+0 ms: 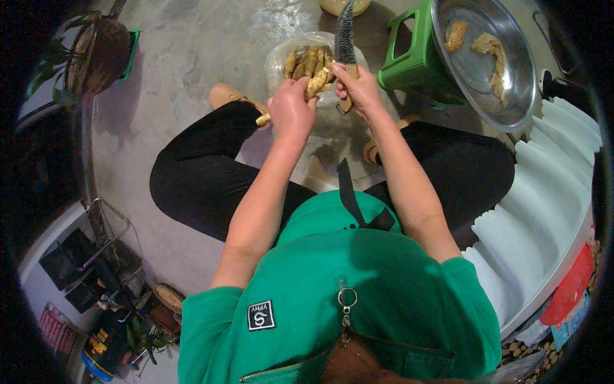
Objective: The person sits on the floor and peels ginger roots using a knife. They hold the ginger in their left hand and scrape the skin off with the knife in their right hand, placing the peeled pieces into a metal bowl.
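My left hand [293, 103] grips a knobbly yellow-brown root [317, 84], its pale cut tip pointing up toward the other hand. A similar root end [263, 120] sticks out at the lower left of that hand; whether it is the same root is hidden by the fingers. In my right hand [360, 91] is a knife [345, 43] with a wooden handle and a dark, hammered-looking blade, held upright. The right thumb is close to the root's cut tip. Just beyond both hands, an open clear plastic bag [277, 60] on the floor contains several more roots [301, 65].
To the right, a shiny metal basin [475, 72] with a brown lump [456, 36] and a fibrous loofah-like piece [494, 57] stands at a green plastic stool [407, 53]. A pale round container [331, 6] is at the top. A potted plant [96, 57] stands far left.
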